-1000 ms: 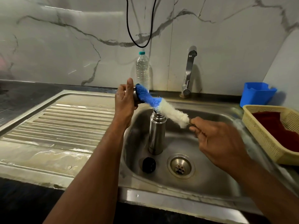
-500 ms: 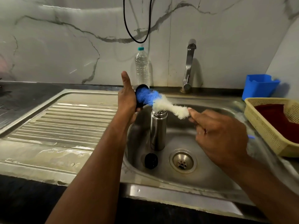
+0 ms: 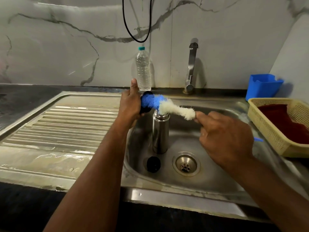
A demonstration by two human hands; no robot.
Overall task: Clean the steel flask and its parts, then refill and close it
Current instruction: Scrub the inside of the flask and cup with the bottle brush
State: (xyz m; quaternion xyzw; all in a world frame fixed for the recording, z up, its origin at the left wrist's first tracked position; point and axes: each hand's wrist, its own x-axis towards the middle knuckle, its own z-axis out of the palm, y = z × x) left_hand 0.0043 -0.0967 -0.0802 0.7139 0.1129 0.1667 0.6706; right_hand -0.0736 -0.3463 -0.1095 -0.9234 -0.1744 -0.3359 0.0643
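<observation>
One flask, one brush (two hands gripping).

- No text, label, brand, number or sign can be read on any surface in the head view
- The clear plastic bottle by the wall shows no legible label
- The steel flask standing in the sink carries no readable marking
</observation>
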